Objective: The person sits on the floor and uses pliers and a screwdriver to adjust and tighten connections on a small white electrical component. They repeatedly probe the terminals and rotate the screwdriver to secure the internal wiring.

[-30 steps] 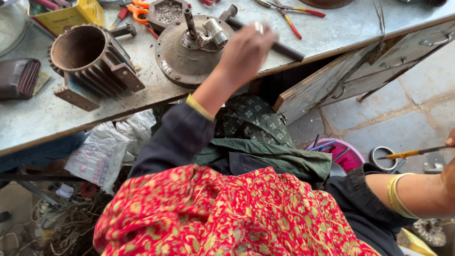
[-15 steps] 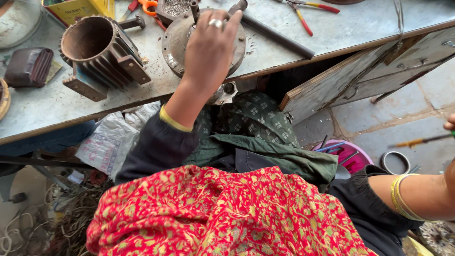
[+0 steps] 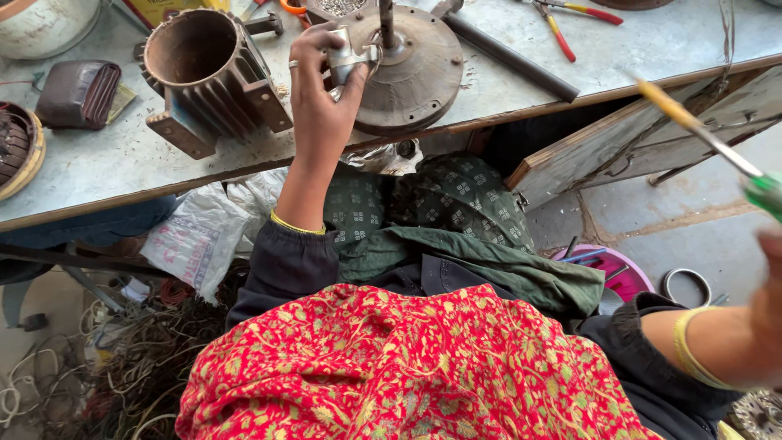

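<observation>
Fingers of the left hand (image 3: 322,90) are curled shut around a small shiny metal clamp (image 3: 352,59) near the top middle of the frame. The clamp sits on a round rusty motor cover (image 3: 415,73), right beside the upright shaft (image 3: 386,20) that sticks up from the middle of the cover. The cover lies flat on the grey surface (image 3: 652,45), close to its front edge.

The right hand (image 3: 770,301) is far away, at the right edge of the frame (it looks blurry). It is closed around the green handle of a screwdriver (image 3: 700,134). The long thin tool slants up and to the left, and its tip points toward the cover but is well apart from it. So the left hand is the nearer one by far.

To the left of the cover stands a ribbed motor housing (image 3: 208,69), open at the top. Red pliers (image 3: 562,24) lie at the upper right.
</observation>
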